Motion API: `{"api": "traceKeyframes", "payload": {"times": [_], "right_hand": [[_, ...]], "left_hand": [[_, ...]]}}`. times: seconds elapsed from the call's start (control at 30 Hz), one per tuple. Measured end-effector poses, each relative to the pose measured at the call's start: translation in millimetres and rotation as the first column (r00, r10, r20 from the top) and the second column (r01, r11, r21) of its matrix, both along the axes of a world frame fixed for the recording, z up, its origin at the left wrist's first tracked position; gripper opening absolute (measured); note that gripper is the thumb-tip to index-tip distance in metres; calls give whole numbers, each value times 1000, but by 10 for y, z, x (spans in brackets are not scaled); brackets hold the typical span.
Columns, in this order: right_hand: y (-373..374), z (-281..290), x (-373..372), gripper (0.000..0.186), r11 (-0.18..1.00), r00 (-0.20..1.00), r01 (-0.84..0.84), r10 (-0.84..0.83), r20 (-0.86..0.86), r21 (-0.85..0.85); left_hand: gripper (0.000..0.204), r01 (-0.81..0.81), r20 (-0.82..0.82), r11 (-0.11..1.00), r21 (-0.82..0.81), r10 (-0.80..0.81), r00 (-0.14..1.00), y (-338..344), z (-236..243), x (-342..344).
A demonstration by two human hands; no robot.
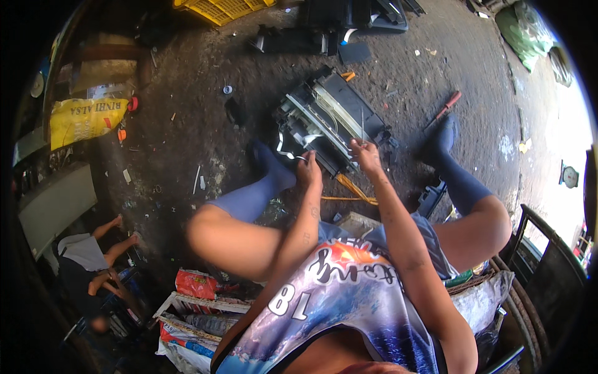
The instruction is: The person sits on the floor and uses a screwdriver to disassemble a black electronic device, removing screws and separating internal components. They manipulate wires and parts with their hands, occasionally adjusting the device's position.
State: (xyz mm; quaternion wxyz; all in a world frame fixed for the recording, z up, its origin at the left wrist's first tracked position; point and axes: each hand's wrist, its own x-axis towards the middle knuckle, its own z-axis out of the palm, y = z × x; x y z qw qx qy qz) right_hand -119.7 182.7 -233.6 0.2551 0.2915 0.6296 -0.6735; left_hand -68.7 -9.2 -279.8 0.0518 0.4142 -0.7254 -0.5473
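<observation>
On the dark ground between my legs lies an opened machine chassis (pixel 349 115), black with pale rails and metal bars, like a stripped printer. A white ribbon cable (pixel 281 146) loops from its left side to my left hand (pixel 308 169), whose fingers are closed on the cable's end. At the chassis' near right edge, my right hand (pixel 367 157) is closed in a pinch. A thin metal shaft (pixel 363 121) rises from its fingers over the chassis; its handle is hidden. An orange strap (pixel 356 189) lies at the near edge.
A red-handled screwdriver (pixel 447 107) lies by my right foot. Black plastic parts (pixel 299 40) and a yellow crate (pixel 224 9) are at the far side. A yellow sack (pixel 87 121) is at left; another person (pixel 93 255) sits at lower left. A green sack (pixel 523 37) stands far right.
</observation>
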Motion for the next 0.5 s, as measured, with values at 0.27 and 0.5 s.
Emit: {"api": "traceKeyframes", "payload": {"times": [0.27,0.5], "right_hand": [[-572,-746,-870,50,867,978,-210,188,94,452],[-645,-355,-1097,39,985,985,102,-79,154,-142]], "left_hand": [[29,113,30,979,-167,-109,994,-39,260,-1161],[52,306,296,856,-417,-190,936,90,-212,-1551]]}}
